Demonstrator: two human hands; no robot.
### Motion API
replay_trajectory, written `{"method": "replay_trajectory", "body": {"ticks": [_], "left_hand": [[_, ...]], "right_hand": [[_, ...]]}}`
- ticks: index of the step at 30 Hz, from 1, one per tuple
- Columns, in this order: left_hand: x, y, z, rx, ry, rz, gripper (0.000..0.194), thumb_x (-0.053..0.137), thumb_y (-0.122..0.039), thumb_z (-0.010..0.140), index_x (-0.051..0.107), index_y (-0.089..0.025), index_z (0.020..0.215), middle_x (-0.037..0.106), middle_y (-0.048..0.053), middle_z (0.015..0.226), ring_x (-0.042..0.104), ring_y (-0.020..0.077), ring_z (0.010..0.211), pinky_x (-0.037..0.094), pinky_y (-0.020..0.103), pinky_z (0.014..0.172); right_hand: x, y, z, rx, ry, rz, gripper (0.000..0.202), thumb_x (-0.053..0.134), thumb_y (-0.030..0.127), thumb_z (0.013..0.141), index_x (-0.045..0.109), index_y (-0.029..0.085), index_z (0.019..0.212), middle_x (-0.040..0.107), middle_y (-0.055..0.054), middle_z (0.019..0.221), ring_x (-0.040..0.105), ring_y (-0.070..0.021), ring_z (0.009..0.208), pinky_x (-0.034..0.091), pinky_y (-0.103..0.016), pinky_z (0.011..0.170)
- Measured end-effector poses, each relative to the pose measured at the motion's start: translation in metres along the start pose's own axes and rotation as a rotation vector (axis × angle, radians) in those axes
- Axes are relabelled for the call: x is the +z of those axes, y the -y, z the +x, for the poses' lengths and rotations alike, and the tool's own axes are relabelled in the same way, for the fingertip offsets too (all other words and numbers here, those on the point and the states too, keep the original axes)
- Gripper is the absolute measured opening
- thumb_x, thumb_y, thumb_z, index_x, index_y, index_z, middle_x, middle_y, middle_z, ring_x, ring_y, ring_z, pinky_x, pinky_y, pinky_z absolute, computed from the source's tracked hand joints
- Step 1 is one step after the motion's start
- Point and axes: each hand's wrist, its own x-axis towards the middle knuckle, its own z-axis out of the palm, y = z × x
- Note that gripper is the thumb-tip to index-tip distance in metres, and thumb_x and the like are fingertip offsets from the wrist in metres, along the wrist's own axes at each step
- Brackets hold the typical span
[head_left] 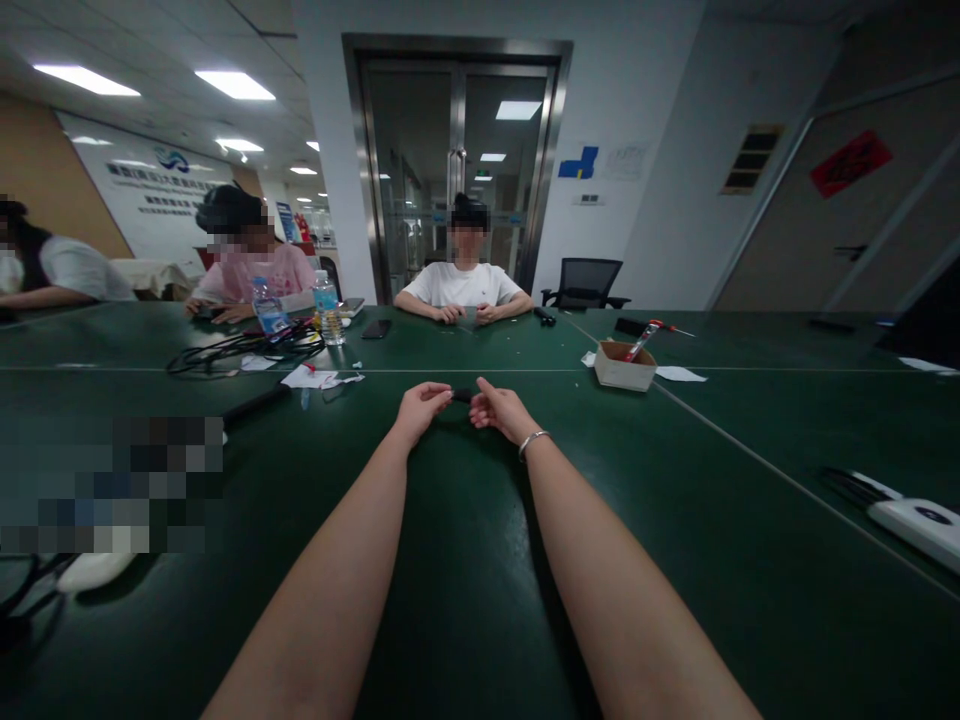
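Note:
A small, dark, short rod-like object is held between my two hands, just above or on the green table; its exact kind is too small to tell. My left hand pinches its left end between thumb and fingertips. At the other end is my right hand, its fingers curled and its thumb raised near the object. Part of that right end is hidden by the fingers. A silver bangle circles my right wrist.
Ahead on the right stands a small open box with a red-handled tool in it. To the left lie black cables, bottles and paper scraps. A white device lies far right. A person sits opposite.

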Motion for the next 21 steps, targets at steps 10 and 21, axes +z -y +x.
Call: {"method": "replay_trajectory", "body": {"ticks": [10,21], "left_hand": [[0.0023,-0.0035,-0.0035,0.002,0.002,-0.018,0.038,0.080,-0.032,0.051,0.067,-0.014,0.081,0.067,0.005,0.077,0.061,0.0132,0.071,0.047,0.033,0.079],[0.0014,-0.0017,-0.0020,0.015,-0.007,-0.019,0.037,0.080,-0.031,0.052,0.067,-0.013,0.082,0.067,0.005,0.077,0.061,0.0126,0.070,0.048,0.033,0.079]], "right_hand": [[0.0005,-0.0018,0.0038,-0.031,-0.001,-0.108,0.029,0.066,0.038,0.079,0.055,0.012,0.088,0.061,-0.001,0.058,0.055,-0.0072,0.038,0.045,-0.015,0.033],[0.0001,-0.0053,0.0087,-0.074,0.004,-0.168,0.032,0.072,0.035,0.074,0.054,0.017,0.093,0.063,0.003,0.059,0.054,-0.0073,0.036,0.045,-0.016,0.033]]}}
